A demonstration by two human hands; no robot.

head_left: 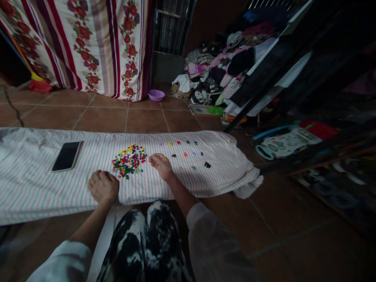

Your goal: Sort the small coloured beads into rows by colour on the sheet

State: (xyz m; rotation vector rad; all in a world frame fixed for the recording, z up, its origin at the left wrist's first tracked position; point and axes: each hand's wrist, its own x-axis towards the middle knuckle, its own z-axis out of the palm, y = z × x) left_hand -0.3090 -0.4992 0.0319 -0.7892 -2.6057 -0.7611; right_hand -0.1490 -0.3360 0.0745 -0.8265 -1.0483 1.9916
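Note:
A mixed pile of small colourful pieces, like beads (128,161), lies on a striped cloth (155,188). Just right of the pile is my right hand (161,165), its thumb and fingers pressed together; whatever is between the tips is too small to make out. My left hand (102,185) rests on the cloth at the pile's lower left, fingers curled in with nothing visible in them. To the right, small groups sorted by colour sit in rough rows, among them yellow pieces (170,143), orange pieces (185,154) and a larger cluster of black pieces (207,165).
A phone (67,156) lies on the cloth at left. Beyond the covered surface are a tiled floor (102,115), a purple basin (156,95) and a floral curtain (102,47). Heaped clothes (217,66) stand behind at right, near a dark slanted frame (264,74).

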